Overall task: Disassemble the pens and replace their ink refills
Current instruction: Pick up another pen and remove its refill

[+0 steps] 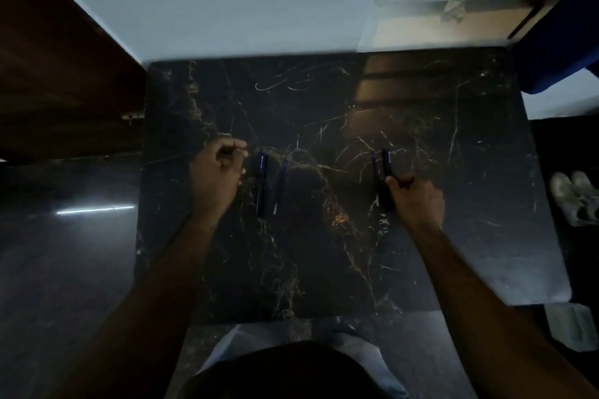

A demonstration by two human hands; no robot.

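At nine o'clock my left hand [217,172] hovers curled, fingers together, empty, beside one pen [261,184] and its refill [280,184]. At three o'clock my right hand [416,199] pinches the other pen [386,168]; I'd grip low, lifting straight.

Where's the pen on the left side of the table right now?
In the head view, the left pen lies on the dark marble table, just right of the left hand, with a thin refill beside it.
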